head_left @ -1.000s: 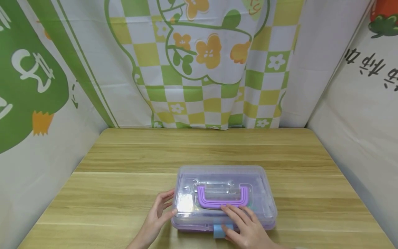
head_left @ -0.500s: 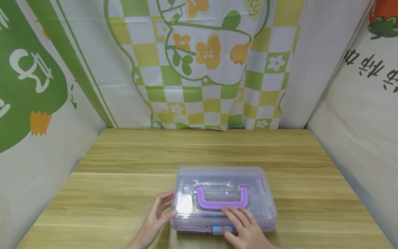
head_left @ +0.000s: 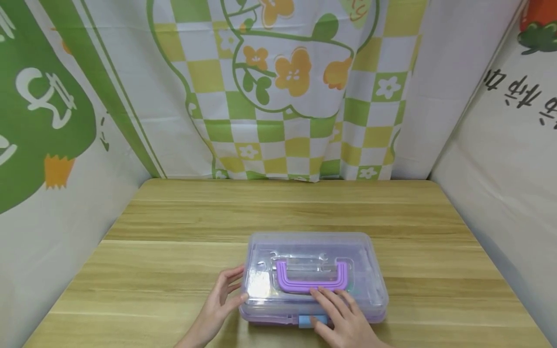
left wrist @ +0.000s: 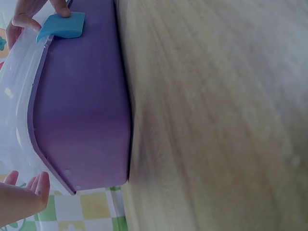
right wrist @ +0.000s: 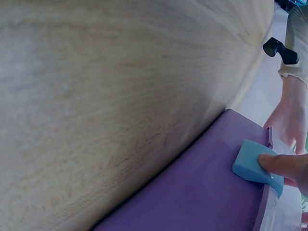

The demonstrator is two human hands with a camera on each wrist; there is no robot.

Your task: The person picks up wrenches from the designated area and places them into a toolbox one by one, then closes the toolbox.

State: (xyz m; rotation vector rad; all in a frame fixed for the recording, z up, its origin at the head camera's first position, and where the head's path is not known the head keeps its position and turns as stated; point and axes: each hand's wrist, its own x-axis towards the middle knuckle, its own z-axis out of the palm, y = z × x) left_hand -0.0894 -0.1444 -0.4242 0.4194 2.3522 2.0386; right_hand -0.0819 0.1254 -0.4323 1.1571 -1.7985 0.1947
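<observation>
A purple toolbox (head_left: 365, 309) with a clear lid (head_left: 300, 246) lies flat near the table's front edge, its lid down. Its purple handle (head_left: 311, 286) is folded onto the lid. My left hand (head_left: 213, 309) rests against the box's left side, thumb at the front corner and fingers loosely bent. With the thumb, my right hand (head_left: 348, 324) presses the light blue latch (right wrist: 252, 161) against the purple front wall. The other fingers of that hand lie on the lid by the handle. In the left wrist view the latch (left wrist: 67, 25) sits over the lid's rim.
The wood-grain table (head_left: 174, 232) stretches behind and to both sides of the box. A patterned curtain (head_left: 278, 145) hangs at the table's back edge, with printed cloth walls left and right. Wrench shapes show on the lid, but what lies inside is unclear.
The blue latch, sticking outward a second ago, has swung in against the box's front under my right thumb. My left hand has stayed in place.
</observation>
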